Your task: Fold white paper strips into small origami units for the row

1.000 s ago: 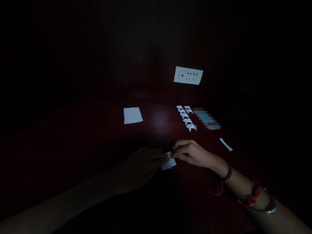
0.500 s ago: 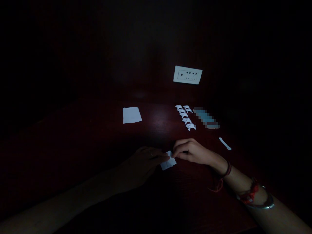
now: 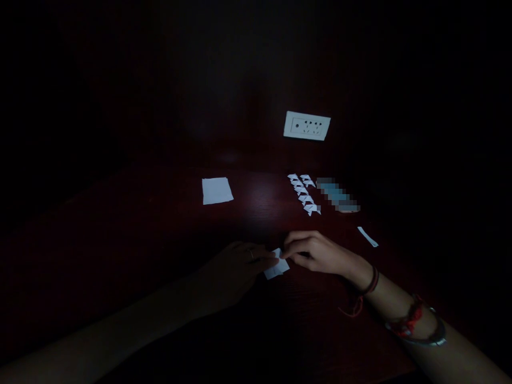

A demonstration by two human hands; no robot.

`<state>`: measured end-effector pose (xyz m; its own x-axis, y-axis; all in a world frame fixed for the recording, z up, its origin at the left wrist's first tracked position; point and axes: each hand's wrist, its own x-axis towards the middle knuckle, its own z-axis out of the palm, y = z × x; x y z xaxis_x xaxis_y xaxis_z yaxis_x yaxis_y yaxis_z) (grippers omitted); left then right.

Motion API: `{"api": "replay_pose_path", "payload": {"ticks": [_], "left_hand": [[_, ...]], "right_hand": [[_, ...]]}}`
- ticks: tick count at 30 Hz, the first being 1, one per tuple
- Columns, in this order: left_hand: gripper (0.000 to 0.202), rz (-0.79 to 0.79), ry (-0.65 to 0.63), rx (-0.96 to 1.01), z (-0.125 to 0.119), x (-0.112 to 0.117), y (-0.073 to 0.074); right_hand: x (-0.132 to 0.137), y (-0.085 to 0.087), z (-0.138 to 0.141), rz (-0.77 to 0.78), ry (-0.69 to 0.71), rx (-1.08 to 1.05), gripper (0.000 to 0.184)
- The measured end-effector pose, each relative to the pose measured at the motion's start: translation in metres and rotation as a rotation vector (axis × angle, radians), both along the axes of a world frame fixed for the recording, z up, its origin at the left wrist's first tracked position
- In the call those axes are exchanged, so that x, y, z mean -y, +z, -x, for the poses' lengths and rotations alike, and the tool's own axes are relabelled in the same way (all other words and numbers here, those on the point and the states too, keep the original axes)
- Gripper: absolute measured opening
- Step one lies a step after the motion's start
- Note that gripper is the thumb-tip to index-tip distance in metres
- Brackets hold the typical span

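A small folded piece of white paper (image 3: 275,271) lies on the dark red table, close to me. From the left, my left hand (image 3: 244,265), in deep shadow with a ring on it, holds the paper with its fingertips and thumb. My right hand (image 3: 310,249) is closed, its thumb and forefinger pinched at the paper's upper right edge. Its other fingers curl inward. Part of the paper is covered by the left fingers, and the finer creases are too dim to make out.
A square stack of white paper (image 3: 217,191) lies farther off to the left. Several small folded paper pieces (image 3: 303,193) form rows at the right, beside a blurred-out phone (image 3: 339,196). A narrow paper strip (image 3: 367,237) lies right of my right hand. A socket plate (image 3: 307,126) is on the back wall.
The view has shifted very slightly. Both hands keep their places on the folded paper, with no clear change in its shape.
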<state>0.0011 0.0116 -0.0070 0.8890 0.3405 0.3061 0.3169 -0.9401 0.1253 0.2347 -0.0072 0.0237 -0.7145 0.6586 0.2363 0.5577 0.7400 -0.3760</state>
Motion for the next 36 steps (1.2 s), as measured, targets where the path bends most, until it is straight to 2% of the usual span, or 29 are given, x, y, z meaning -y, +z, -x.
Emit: {"api": "replay_pose_path", "payload": {"ticks": [4, 9, 15, 20, 28, 36], "left_hand": [[0.052, -0.021, 0.004, -0.025, -0.001, 0.002, 0.007], [0.053, -0.019, 0.023, -0.077, -0.002, 0.004, 0.014], [0.052, 0.000, -0.026, -0.061, 0.002, -0.004, 0.007], [0.055, 0.052, -0.108, -0.027, 0.003, -0.007, 0.009], [0.062, 0.000, -0.106, -0.027, 0.004, -0.010, 0.004], [0.063, -0.007, -0.105, -0.049, 0.004, -0.011, 0.002]], "right_hand": [[0.006, 0.008, 0.003, -0.023, -0.021, 0.058, 0.028], [0.010, 0.013, 0.006, -0.089, -0.030, 0.161, 0.021], [0.013, 0.008, 0.001, -0.114, -0.006, 0.156, 0.021], [0.015, 0.004, -0.002, -0.120, 0.008, 0.161, 0.025], [0.014, 0.004, 0.003, -0.169, 0.025, 0.235, 0.023], [0.015, 0.004, 0.000, -0.154, 0.007, 0.246, 0.025]]}}
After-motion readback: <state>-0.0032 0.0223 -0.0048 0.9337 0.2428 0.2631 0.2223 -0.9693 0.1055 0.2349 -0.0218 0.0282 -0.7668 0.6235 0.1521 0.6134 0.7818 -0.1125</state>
